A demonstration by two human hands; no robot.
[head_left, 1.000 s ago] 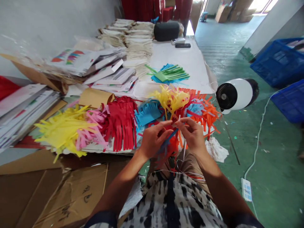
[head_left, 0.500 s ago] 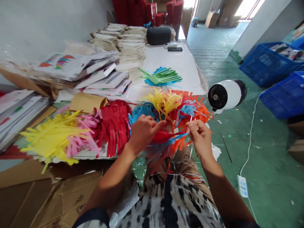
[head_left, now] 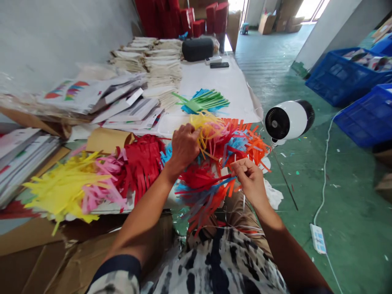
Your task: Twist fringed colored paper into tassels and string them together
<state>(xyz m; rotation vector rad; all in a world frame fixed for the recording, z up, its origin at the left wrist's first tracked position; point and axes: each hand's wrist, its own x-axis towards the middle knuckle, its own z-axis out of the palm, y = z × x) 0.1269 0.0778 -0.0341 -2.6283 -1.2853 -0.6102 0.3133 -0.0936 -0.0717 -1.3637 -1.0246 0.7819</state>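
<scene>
My right hand (head_left: 249, 175) pinches the twisted end of a bundle of fringed paper tassels (head_left: 199, 179) in red, blue and orange. The bundle hangs to the left over my lap, its strips spread below the table edge. My left hand (head_left: 185, 145) is curled at the left end of a yellow paper tassel (head_left: 210, 122), its fingertips partly hidden in the strips. Right of that lie pink and blue strips and an orange fringe (head_left: 259, 147). Farther left are a red fringed tassel (head_left: 143, 157), a pink one (head_left: 105, 175) and a yellow one (head_left: 63, 183).
Green and blue tassels (head_left: 208, 100) lie on the white tabletop (head_left: 235, 81). Flat printed packets (head_left: 128, 110) and cream bundles (head_left: 162, 61) are stacked along the wall. A white fan (head_left: 290, 119) stands to the right, before blue crates (head_left: 346, 77) and a power strip (head_left: 317, 238).
My left hand has moved up and away from the red strips to the yellow tassel. The right hand keeps its pinch and has shifted slightly left and down.
</scene>
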